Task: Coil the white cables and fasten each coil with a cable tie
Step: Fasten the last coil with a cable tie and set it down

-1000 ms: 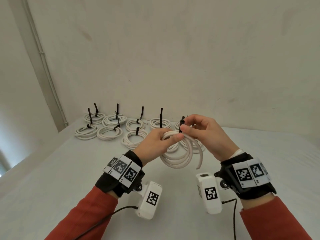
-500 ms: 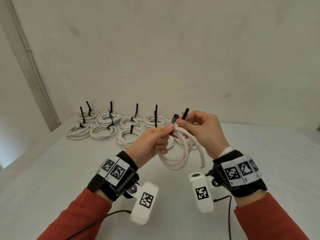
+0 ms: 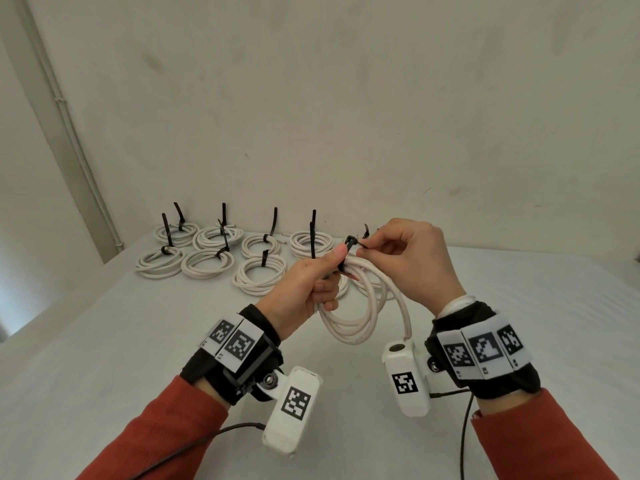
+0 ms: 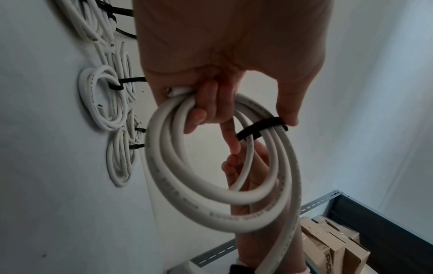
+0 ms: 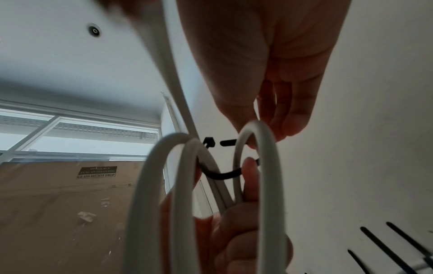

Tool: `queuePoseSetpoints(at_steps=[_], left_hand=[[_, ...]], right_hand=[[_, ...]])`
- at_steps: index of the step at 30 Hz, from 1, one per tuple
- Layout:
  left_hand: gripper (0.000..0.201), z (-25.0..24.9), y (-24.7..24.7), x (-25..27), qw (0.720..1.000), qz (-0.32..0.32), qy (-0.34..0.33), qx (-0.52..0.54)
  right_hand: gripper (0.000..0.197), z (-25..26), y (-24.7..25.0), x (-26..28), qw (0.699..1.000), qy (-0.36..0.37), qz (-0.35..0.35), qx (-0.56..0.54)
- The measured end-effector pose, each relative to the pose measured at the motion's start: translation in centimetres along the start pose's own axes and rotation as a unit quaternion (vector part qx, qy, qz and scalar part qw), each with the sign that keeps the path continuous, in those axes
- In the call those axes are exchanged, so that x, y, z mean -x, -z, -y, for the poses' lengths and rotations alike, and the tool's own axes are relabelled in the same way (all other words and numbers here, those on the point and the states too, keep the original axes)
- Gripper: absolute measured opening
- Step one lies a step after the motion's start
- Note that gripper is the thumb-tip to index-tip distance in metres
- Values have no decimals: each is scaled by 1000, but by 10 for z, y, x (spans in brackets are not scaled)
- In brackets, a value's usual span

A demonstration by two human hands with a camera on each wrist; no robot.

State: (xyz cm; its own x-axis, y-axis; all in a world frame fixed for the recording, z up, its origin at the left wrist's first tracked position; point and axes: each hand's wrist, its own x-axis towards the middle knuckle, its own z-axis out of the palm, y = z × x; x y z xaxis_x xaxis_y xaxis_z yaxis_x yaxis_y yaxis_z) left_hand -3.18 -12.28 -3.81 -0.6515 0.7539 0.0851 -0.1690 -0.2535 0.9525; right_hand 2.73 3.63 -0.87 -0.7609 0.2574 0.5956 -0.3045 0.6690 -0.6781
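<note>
I hold a coil of white cable above the table. My left hand grips the coil's top, fingers curled round the strands, thumb up by the tie's head. A black cable tie is wrapped round the strands. Its square head stands up by my left thumb. My right hand pinches the tie's tail tip just right of the head, with a small gap between tip and head. One loose cable end hangs down to the right.
Several tied white coils with black tie tails sticking up lie in rows at the table's far side by the wall. Loose black ties show low right in the right wrist view. A metal shelf with cartons stands beyond the table.
The tie's tail was bent over and its tip brought down beside the head. Both hands with the coil stayed in place above the table.
</note>
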Motion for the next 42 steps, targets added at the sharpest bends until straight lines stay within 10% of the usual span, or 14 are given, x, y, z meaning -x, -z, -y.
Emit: queuePoseSetpoints(at_steps=[24,35,42], left_hand=[[21,-5,0,3,999,14,37,10],[25,-12,1,3,997,-54,-37,-31],[36,-13,1,4,995,-47,-39,-73]], right_hand=[[8,10,-8,5,958,258,-61,114],[42,22,-7,9,992,60,-52,-93],[44,22,-9,12,987,134,-47,-73]])
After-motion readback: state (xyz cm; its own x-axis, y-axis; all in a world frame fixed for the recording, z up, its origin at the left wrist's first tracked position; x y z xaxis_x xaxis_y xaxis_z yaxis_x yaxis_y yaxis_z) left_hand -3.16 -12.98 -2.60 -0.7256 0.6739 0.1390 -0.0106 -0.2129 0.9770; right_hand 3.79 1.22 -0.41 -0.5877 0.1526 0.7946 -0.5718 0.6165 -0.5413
